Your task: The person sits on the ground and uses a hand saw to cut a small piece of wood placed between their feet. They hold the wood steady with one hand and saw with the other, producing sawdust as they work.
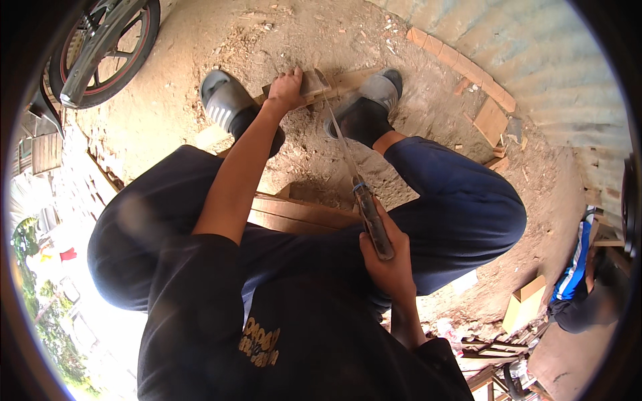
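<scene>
My left hand [286, 91] is closed over a short wooden board [311, 85], pressing it down on a longer wooden strip [354, 80] on the dirt ground. In my right hand [390, 259] is the dark handle of a saw [344, 148], with a blue band where the handle meets the blade. Its long, narrow blade slants away to the upper left, and the far end reaches the right end of the board. The teeth are too small to see. My feet, in grey slide sandals [227, 100], stand on either side of the wood.
Below my knees lies a wooden plank [294, 215]. A motorbike wheel [124, 57] stands at far left. Along the corrugated metal wall [535, 73] at right runs a row of bricks [461, 63]. A cardboard box [525, 304] and a blue-and-white striped cloth [574, 271] are at lower right.
</scene>
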Demonstrator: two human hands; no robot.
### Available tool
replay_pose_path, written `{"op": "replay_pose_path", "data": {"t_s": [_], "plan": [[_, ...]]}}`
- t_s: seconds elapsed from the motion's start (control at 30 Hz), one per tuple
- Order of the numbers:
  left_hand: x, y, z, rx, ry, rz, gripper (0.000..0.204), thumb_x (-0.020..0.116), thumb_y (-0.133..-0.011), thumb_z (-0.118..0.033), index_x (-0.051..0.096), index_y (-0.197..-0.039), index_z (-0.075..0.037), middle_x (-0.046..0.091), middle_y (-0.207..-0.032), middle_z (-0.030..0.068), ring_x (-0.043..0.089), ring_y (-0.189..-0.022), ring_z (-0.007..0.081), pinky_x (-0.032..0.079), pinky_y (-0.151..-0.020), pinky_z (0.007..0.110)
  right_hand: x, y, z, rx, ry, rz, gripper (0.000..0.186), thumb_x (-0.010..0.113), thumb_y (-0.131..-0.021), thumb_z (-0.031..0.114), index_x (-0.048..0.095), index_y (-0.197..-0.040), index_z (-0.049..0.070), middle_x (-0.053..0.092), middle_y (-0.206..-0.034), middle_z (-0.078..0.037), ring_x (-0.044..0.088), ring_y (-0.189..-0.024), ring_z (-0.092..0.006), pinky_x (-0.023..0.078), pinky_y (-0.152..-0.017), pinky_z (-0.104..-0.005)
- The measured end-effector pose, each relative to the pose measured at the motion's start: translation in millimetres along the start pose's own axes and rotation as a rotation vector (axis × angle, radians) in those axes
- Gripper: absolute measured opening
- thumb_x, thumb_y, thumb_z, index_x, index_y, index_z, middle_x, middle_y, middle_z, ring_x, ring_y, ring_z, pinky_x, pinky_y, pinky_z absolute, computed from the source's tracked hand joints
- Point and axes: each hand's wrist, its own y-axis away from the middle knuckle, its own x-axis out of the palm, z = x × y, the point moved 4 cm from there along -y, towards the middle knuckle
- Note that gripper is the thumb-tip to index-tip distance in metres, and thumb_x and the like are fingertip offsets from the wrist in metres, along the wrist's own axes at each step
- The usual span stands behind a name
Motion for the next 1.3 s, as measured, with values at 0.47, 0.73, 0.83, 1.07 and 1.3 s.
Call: {"op": "replay_pose_path", "data": {"t_s": [0.47,0.73,0.83,1.07,1.3], "plan": [[11.2,6.5,-2.8,-0.035,-0.008,-0.227,0.082,0.073,-0.066,-0.057,0.047,-0.121,-0.002,0.054,-0.116,0.0149,0.05,-0.112,0.0313,0.037,-0.094,0.046,16.6,-32.1,11.2,0.023,0.148,0.007,0.062,0.058,-0.082,0.0,0.039,-0.141,-0.002,0.064,-0.08,-0.018,0.066,-0.071,-0.0155,0.05,-0.067,-0.0268],[13.7,-1.9,7.5,0.06,-0.015,-0.212,0.074,0.074,-0.069,-0.052,0.047,-0.119,-0.004,0.054,-0.114,0.0133,0.051,-0.111,0.0306,0.038,-0.092,0.045,28.3,-44.1,31.2,0.137,0.197,0.006,0.06,0.057,-0.082,-0.001,0.04,-0.14,-0.003,0.067,-0.093,-0.022,0.07,-0.08,-0.0186,0.051,-0.07,-0.0278],[17.9,5.0,3.4,0.043,-0.052,-0.236,0.073,0.074,-0.069,-0.051,0.047,-0.118,-0.005,0.054,-0.112,0.0125,0.051,-0.11,0.03,0.038,-0.091,0.045,24.4,-31.8,26.2,0.267,0.124,0.008,0.057,0.055,-0.082,-0.002,0.043,-0.138,-0.005,0.063,-0.113,-0.021,0.062,-0.103,-0.019,0.046,-0.087,-0.0284],[3.0,3.5,-2.0,0.063,0.009,-0.189,0.071,0.07,-0.072,-0.049,0.046,-0.121,-0.004,0.054,-0.114,0.0121,0.05,-0.113,0.0294,0.037,-0.094,0.043,41.4,-51.8,9.5,0.236,0.041,-0.022,0.054,0.053,-0.084,-0.003,0.044,-0.137,-0.006,0.062,-0.121,-0.02,0.058,-0.112,-0.017,0.044,-0.093,-0.0274],[14.8,-6.7,25.6,0.042,0.471,-0.327,0.054,0.043,-0.09,-0.044,0.059,-0.113,0.002,0.063,-0.11,0.0194,0.056,-0.106,0.0347,0.035,-0.094,0.044,38.6,-64.3,-7.6,0.083,0.167,-0.066,0.059,0.057,-0.083,-0.001,0.041,-0.139,-0.003,0.067,-0.089,-0.021,0.065,-0.068,-0.0142,0.05,-0.063,-0.0256]]}}
